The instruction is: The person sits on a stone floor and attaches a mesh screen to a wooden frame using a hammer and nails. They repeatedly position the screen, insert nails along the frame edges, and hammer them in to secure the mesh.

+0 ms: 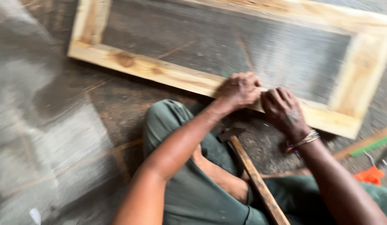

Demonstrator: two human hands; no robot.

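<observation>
Pale wood frame (160,71) lies flat on grey floor (56,125), fine mesh (260,50) stretched across its opening. Left hand (239,89) rests on frame's near rail, fingers curled shut, pressing down; whether it pinches something, cannot tell. Right hand (284,110) just beside it, touching same rail, fingers bent, grip unclear through blur. Hammer (254,177) lies near, between green-trousered legs, head just short of rail. Far right: green strip (371,146), orange tool (370,175) on floor.
</observation>
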